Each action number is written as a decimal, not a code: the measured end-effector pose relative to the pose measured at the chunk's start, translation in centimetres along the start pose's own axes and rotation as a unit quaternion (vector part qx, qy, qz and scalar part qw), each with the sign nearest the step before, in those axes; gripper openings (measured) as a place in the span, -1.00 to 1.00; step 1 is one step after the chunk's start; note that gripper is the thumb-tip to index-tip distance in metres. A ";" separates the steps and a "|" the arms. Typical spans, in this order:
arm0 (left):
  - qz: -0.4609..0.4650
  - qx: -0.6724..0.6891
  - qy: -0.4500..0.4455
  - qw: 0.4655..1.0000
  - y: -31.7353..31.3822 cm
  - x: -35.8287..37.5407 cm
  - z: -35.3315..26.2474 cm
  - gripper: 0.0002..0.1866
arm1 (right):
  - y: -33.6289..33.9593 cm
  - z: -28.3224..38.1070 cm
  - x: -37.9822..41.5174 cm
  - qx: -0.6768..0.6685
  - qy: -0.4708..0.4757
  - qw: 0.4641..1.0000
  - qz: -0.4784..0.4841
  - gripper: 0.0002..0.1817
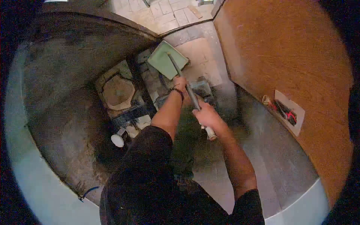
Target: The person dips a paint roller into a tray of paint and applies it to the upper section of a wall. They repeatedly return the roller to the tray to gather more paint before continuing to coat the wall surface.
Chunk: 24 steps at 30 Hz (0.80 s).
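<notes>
Both of my hands are closed around a long grey pole (192, 96) that slants across the middle of the view. My left hand (180, 83) wraps it farther up, a dark bracelet at the wrist. Lower down the same pole, my right hand (208, 115) grips it. The pole's far end has a small yellowish tip and overlaps a light green tray (160, 61), which looks like a paint tray. Just below my right hand shows a white cylindrical piece (211, 134); I cannot tell whether it is joined to the pole.
A wooden panel (281, 48) rises on the right, with an opening holding red and dark wires (287, 112). Dark grey walls (86, 48) surround the narrow space. A white round-ended fitting (117, 140) stands at left, near a tan octagonal patch (118, 92). Pale tiles (161, 13) lie beyond.
</notes>
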<state>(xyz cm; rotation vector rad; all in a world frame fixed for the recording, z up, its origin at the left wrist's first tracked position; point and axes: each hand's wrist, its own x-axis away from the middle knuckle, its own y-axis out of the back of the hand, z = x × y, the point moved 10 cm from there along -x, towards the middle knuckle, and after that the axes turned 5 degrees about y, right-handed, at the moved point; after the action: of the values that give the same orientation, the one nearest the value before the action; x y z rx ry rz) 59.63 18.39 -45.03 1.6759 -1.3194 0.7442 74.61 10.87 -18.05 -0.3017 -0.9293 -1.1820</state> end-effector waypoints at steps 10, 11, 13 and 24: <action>0.083 -0.053 -0.023 0.995 -1.4 -1.4 -5.0 -0.85 | 0.8 0.3 -3.2 -0.132 0.014 0.991 -0.028 -0.56; 0.084 -0.055 -0.022 0.995 -1.5 -1.5 -4.9 -0.85 | 0.4 0.0 -3.5 -0.133 0.013 0.991 -0.028 -0.56; 0.069 -0.096 -0.027 0.993 -1.3 -1.5 -5.0 -0.82 | 0.1 -0.7 -3.6 -0.079 -0.009 0.996 -0.037 -0.53; 0.047 -0.158 -0.012 0.986 -3.0 5.3 -7.9 -0.69 | -1.3 -4.0 -1.8 -0.164 0.021 0.971 -0.170 -0.60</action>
<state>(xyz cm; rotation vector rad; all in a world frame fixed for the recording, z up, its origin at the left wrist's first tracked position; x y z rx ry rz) 64.35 23.24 -37.65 1.3817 -1.4580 0.5363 75.15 8.96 -22.14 -0.3898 -0.7638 -1.6584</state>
